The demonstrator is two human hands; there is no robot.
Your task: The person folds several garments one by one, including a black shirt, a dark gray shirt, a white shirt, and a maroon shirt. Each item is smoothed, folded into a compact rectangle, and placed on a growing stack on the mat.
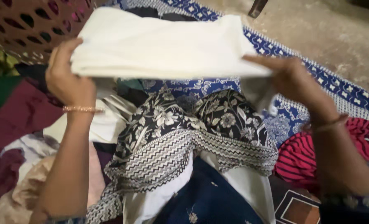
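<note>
Hands (172, 79) apparently gripping white cloth (163, 43)

A blue-and-white patterned cotton bedsheet (342, 89) covers the bed beside a bare concrete floor (317, 29). Directly on it lie a black-and-white floral garment (184, 124), a red striped cloth (300, 157), and maroon fabric (23, 112).

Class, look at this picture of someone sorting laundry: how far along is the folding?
Done: no finished stack is in view. In hand: the left hand and right hand hold a white cloth, already doubled over into flat layers. Left: a black-and-white floral garment, a red striped garment and maroon cloth lie loose and unfolded on the blue patterned sheet.
</note>
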